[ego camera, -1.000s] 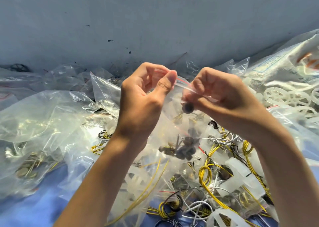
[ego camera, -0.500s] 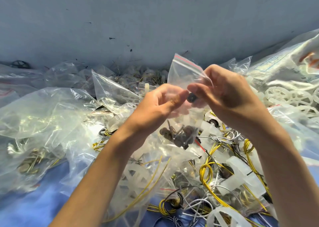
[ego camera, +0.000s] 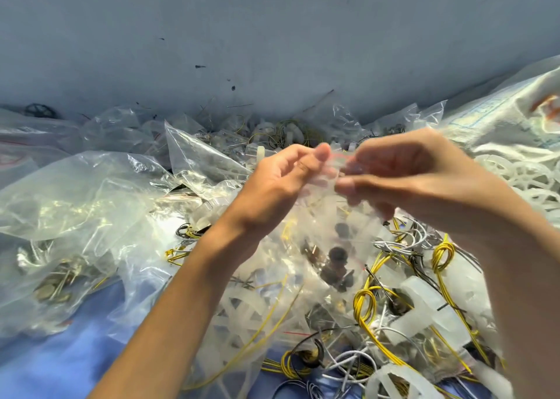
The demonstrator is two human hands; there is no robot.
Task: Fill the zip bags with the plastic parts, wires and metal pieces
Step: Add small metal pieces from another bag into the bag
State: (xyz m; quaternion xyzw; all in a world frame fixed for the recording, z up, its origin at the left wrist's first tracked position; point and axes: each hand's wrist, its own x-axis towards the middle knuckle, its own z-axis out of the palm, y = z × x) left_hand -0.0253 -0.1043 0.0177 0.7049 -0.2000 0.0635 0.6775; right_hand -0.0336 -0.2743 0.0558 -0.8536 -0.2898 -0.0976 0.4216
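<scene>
A small clear zip bag [ego camera: 327, 229] with a red seal line hangs between my two hands above the pile. Dark metal pieces [ego camera: 338, 265] lie in its lower part. My left hand [ego camera: 281, 183] pinches the bag's top edge from the left with thumb and fingers. On the right side of that edge, my right hand [ego camera: 403, 171] pinches it too; the hand is blurred. Below the bag lie yellow wires [ego camera: 366, 304], white wires [ego camera: 391, 244] and translucent white plastic parts [ego camera: 430, 310].
Crumpled clear bags [ego camera: 75, 198] with metal bits cover the left side on a blue cloth [ego camera: 60, 362]. White plastic wheels [ego camera: 527, 177] sit in a big bag at the right. A grey wall [ego camera: 272, 35] rises behind the pile.
The bag's top edge has come down from standing tall to lying level between both hands. My left hand rose to the seal, and the dark piece from my right fingers now sits inside.
</scene>
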